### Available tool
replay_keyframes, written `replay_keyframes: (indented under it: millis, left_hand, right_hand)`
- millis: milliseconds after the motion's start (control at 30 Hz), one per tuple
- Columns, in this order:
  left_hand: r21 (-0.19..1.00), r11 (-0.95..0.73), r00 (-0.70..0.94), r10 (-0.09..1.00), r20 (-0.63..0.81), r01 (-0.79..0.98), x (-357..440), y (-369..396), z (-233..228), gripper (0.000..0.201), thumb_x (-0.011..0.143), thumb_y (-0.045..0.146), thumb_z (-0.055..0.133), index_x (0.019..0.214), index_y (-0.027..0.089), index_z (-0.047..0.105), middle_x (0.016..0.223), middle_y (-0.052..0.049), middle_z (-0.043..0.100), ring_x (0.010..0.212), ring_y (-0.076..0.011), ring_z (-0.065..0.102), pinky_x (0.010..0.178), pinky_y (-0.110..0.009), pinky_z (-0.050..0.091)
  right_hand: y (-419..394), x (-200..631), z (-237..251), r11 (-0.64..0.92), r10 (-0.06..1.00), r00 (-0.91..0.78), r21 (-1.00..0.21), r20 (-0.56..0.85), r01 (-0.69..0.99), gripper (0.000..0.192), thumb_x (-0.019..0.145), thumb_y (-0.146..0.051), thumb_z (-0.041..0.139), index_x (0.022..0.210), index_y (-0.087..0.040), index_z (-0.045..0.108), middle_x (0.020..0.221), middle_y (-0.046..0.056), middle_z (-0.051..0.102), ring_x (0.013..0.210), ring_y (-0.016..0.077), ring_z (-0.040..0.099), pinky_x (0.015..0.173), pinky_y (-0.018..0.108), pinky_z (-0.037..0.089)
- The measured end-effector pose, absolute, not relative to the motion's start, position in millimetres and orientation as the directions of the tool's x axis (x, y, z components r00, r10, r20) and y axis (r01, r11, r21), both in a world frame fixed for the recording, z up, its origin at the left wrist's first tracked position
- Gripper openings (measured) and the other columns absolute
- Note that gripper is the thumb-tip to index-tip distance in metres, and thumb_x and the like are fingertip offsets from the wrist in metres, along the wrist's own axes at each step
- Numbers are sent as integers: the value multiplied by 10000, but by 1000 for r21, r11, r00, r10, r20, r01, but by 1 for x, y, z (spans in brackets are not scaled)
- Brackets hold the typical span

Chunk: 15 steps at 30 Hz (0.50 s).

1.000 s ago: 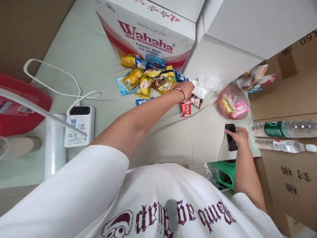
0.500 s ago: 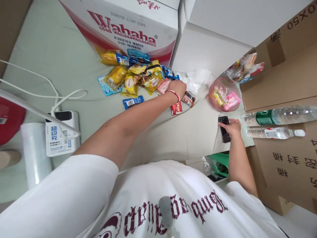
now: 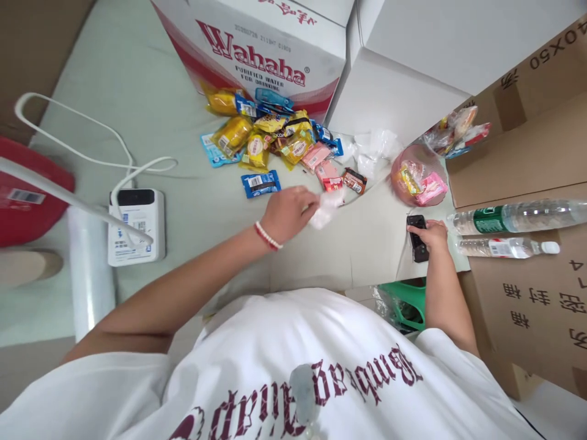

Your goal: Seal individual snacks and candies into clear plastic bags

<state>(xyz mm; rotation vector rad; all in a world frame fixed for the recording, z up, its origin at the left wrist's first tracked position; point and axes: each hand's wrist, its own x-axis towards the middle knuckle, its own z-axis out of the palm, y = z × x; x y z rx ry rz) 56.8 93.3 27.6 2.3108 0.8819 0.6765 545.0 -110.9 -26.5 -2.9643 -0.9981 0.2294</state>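
Note:
My left hand [image 3: 291, 214], with a beaded bracelet at the wrist, is closed in a pinch on a small pale pink packet [image 3: 326, 209], which is smeared by motion. Just beyond it lies a pile of wrapped snacks: yellow packets [image 3: 255, 151], pink packets [image 3: 316, 157] and blue ones. A blue packet [image 3: 260, 184] sits apart, nearer to me. To the right of the pale packet are a red packet [image 3: 333, 183] and a brown wrapper [image 3: 354, 181]. At the table's right side, my right hand [image 3: 433, 235] grips a black phone [image 3: 417, 238].
A Wahaha carton [image 3: 270, 55] stands behind the pile. Right of it are a pink bowl [image 3: 398, 186] with packets, and two bottles [image 3: 527, 217] by cardboard [image 3: 518, 146]. A white power bank [image 3: 136, 226] with cables and a clear plastic roll [image 3: 92, 275] lie left.
My left hand has drawn back from the pile toward me and to the left, now carrying the pale pink packet. My right hand stays on the phone. The view has shifted slightly.

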Motion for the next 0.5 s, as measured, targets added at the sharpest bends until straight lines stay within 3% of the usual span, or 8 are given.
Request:
replay_keyframes:
  millis: [167, 333, 500]
  left_hand:
    - [713, -489, 651, 757, 60, 502, 11, 43, -7, 211, 943, 307, 586, 926, 231, 783, 862, -20, 768, 790, -208, 688, 743, -338, 527]
    - [729, -437, 605, 795, 39, 528, -20, 21, -25, 252, 941, 328, 555, 942, 247, 793, 888, -20, 793, 803, -211, 721, 732, -318, 542]
    - [748, -415, 579, 814, 51, 519, -36, 12, -30, 258, 940, 323, 549, 930, 229, 789, 866, -35, 776, 806, -213, 717, 739, -320, 549]
  right_hand:
    - [-111, 547, -27, -821, 571, 812, -51, -122, 569, 595, 570, -618, 858, 911, -157, 702, 1146, 173, 702, 1248, 372, 535, 1126, 462, 408]
    - [-109, 552, -27, -803, 586, 790, 4, -180, 597, 529, 574, -644, 831, 785, -182, 682, 990, 158, 717, 1260, 397, 515, 1085, 491, 415]
    - [-110, 551, -31, -793, 610, 785, -90, -108, 603, 473, 593, -579, 833, 802, -184, 677, 1031, 139, 709, 1238, 349, 526, 1088, 467, 421]
